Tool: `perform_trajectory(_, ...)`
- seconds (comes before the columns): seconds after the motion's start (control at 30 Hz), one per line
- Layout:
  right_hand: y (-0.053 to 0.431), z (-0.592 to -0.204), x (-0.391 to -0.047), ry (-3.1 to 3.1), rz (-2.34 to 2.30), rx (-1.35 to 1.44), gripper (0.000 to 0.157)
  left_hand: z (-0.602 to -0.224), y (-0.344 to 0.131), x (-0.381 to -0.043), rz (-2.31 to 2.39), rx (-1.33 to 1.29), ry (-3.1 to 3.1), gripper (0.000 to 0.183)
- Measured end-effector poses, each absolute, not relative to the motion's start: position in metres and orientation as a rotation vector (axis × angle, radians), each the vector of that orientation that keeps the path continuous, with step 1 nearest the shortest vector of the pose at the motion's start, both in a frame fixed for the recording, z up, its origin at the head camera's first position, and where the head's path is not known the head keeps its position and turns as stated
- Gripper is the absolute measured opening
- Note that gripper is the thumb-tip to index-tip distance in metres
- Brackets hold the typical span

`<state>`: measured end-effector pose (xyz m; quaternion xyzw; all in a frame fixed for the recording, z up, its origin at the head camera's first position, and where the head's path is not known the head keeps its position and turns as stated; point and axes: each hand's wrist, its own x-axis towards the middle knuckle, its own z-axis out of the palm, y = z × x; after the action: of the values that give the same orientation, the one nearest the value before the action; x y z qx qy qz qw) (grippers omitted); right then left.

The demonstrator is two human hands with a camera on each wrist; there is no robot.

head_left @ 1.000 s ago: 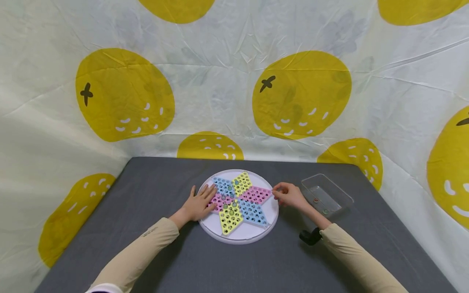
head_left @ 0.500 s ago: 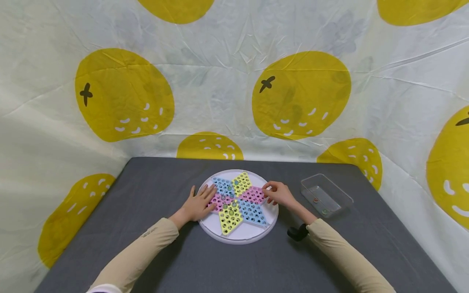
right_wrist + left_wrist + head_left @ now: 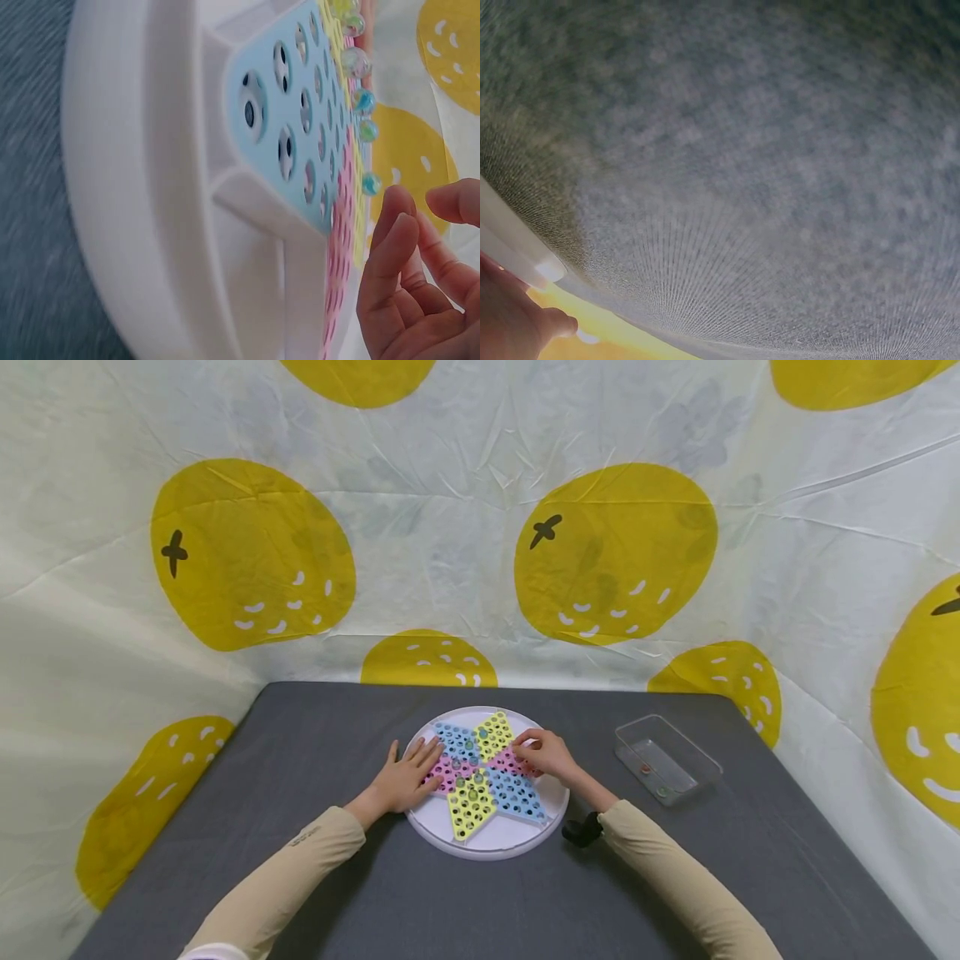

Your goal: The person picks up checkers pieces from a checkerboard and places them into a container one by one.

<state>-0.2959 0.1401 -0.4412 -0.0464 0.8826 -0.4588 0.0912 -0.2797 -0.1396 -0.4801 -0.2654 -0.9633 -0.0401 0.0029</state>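
Observation:
A round white Chinese checkers board (image 3: 517, 841) holds a star of pink, yellow and blue triangles with holes. Several glass marbles (image 3: 472, 794) sit in its left and middle holes. My left hand (image 3: 403, 781) rests with spread fingers on the board's left rim, covering part of a pink and a blue triangle. Over the right pink triangle hovers my right hand (image 3: 549, 755), its fingers bent. The right wrist view shows a gap between the thumb and fingers of the right hand (image 3: 416, 277), with nothing visible in it. A greenish-blue marble (image 3: 371, 184) stands close beyond the fingertips.
Right of the board stands a clear plastic box (image 3: 678, 766) with an orange marble (image 3: 645, 768) and a green marble (image 3: 662, 792) inside. A dark grey cloth (image 3: 480, 910) covers the table. Behind it hangs a white curtain (image 3: 435, 552) with yellow fruit prints.
My right hand has moved left from the board's right rim, across the right pink triangle towards the middle. The left hand has stayed in place.

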Motion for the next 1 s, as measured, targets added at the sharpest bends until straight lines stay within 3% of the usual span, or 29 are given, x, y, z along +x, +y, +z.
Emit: perform_trajectory(1.0, 0.096, -0.451, -0.322, 2.577, -1.474, -0.190, 0.021, -0.481, -0.141, -0.279, -0.148, -0.863, -2.996, 0.060)
